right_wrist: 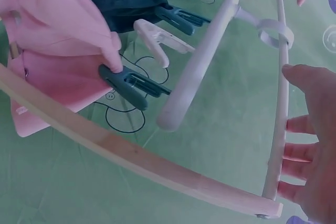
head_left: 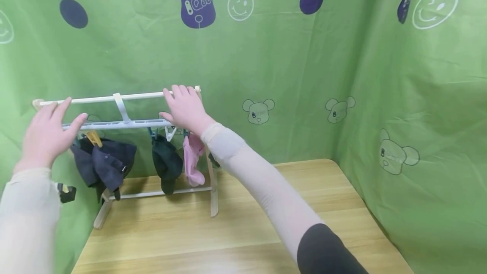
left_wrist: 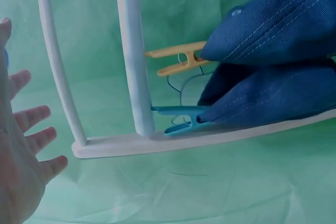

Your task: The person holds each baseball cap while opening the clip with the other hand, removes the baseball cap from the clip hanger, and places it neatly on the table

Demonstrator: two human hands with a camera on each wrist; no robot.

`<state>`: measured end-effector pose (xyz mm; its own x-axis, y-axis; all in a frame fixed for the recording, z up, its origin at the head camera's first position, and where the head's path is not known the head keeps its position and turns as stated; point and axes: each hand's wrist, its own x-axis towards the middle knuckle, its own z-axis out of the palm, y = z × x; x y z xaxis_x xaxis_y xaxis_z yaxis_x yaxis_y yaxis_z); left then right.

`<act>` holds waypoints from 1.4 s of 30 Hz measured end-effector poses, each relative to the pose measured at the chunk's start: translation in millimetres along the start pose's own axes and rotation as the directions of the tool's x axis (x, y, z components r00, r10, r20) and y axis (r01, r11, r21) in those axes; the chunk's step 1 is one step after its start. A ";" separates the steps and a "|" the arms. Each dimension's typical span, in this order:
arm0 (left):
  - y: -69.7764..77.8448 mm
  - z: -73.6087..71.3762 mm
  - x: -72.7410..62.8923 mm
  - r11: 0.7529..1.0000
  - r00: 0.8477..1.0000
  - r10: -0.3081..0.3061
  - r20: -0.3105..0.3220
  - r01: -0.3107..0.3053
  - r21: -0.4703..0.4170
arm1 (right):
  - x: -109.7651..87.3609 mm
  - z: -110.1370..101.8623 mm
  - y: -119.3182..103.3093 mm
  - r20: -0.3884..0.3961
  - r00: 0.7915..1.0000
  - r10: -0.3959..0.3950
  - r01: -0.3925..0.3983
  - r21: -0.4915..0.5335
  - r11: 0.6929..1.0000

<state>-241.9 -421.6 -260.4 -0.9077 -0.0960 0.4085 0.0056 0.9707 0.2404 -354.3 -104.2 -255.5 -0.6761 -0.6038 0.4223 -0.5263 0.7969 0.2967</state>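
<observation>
A small wooden rack with a white top rod (head_left: 91, 100) stands at the left. From the rod, by its hook (head_left: 121, 107), hangs a white clip hanger (head_left: 129, 125). Clothespins hold a navy cloth cap (head_left: 110, 160), a dark green cap (head_left: 166, 162) and a pink cap (head_left: 193, 160) under it. My left hand (head_left: 47, 132) is at the rack's left end, fingers spread and holding nothing; the left wrist view shows them apart from the rod. Near the right end, my right hand (head_left: 186, 107) lies at the rod, fingertips and thumb right against it.
The rack's feet (head_left: 214, 206) stand on a wood-grain table (head_left: 304, 206). Green cloth (head_left: 281, 62) printed with bears and smiley faces hangs behind and to the right. An unused white clothespin (right_wrist: 157, 43) is on the hanger between the green and pink caps.
</observation>
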 end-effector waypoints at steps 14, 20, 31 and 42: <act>-12.0 4.0 28.4 1.000 0.999 -0.002 0.047 0.002 0.015 | 12.3 3.3 -5.2 0.116 0.990 0.082 -0.085 0.024 0.996; -19.6 9.3 35.7 0.999 1.000 -0.018 0.020 0.017 0.038 | 16.8 1.5 -10.5 0.146 0.984 0.102 -0.105 0.013 0.994; -7.8 8.6 56.1 0.996 0.999 -0.039 0.031 0.037 0.086 | 19.2 -1.5 -10.5 0.163 0.978 0.130 -0.131 -0.006 0.991; -4.6 13.9 62.0 0.985 0.996 -0.092 0.001 0.091 0.145 | 15.6 6.3 -10.5 0.091 0.984 0.151 -0.146 -0.062 0.987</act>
<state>-304.1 -428.9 -248.5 -0.9047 -0.1843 0.3842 -0.1377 0.9797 0.1458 -362.6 -122.1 -257.5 -0.7922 -0.4756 0.3824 -0.3888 0.8763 0.2843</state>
